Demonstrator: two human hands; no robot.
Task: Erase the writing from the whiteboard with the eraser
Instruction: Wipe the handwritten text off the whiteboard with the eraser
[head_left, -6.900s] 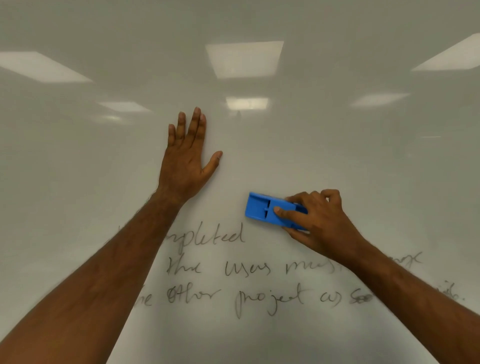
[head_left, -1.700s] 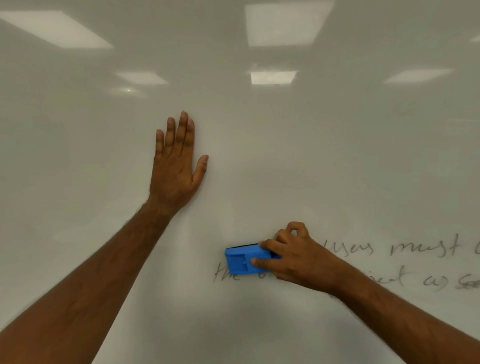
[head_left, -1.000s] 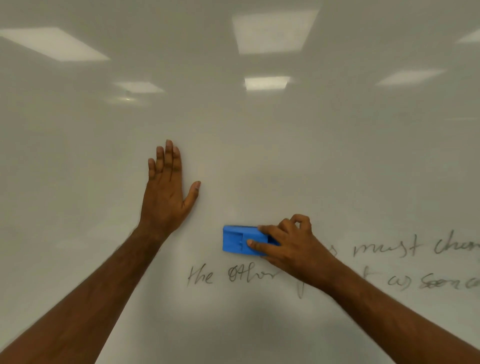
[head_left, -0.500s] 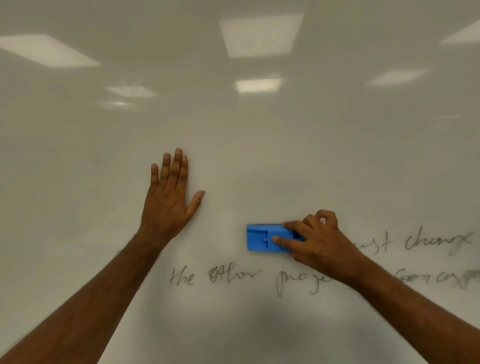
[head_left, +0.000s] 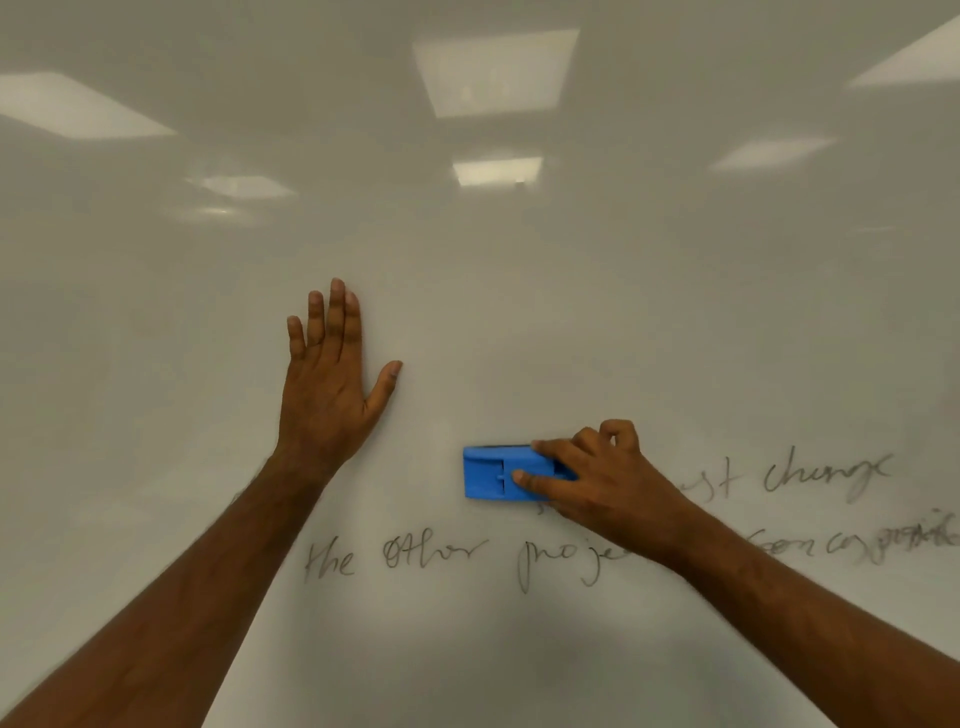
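The whiteboard (head_left: 519, 312) fills the whole view. My right hand (head_left: 597, 483) grips a blue eraser (head_left: 491, 478) and holds it flat against the board, its left half sticking out past my fingers. Black handwriting (head_left: 826, 475) runs to the right of that hand, reading roughly "st change". A lower line of writing (head_left: 436, 556) reads "the other proje", and my right forearm hides its middle. My left hand (head_left: 327, 384) presses flat on the board with straight fingers, up and left of the eraser.
Ceiling light panels (head_left: 496, 73) are mirrored in the glossy board. The board above and to the left of the writing is bare white. No edge or tray of the board is in view.
Since one second ago the eraser slid right along the upper line, and the word left of "must" is gone. My left hand stays flat on the board.
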